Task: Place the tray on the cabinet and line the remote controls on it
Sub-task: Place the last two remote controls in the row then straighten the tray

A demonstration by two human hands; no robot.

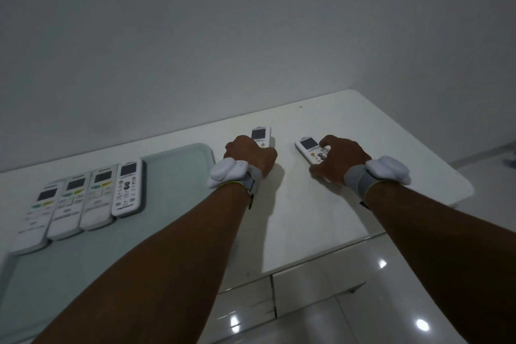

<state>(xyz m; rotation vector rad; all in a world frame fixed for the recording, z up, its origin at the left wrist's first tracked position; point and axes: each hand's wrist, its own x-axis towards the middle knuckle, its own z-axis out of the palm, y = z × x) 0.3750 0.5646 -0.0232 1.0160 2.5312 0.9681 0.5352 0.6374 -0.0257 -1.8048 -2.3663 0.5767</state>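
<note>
A pale green tray [173,173] lies on the white cabinet top [363,131] at the left. Several white remote controls stand side by side in its left half; the rightmost one [128,188] has dark lettering. To the right of the tray, my left hand [250,158] is closed over a white remote [261,135], only whose screen end shows. My right hand [339,159] grips another white remote [311,149] that lies at an angle on the cabinet. Both wrists carry white devices on grey straps.
A plain grey wall [251,36] rises right behind the cabinet. The cabinet's right corner [463,190] is rounded, and a glossy tiled floor [377,301] lies below its front edge. The right half of the tray holds no remotes.
</note>
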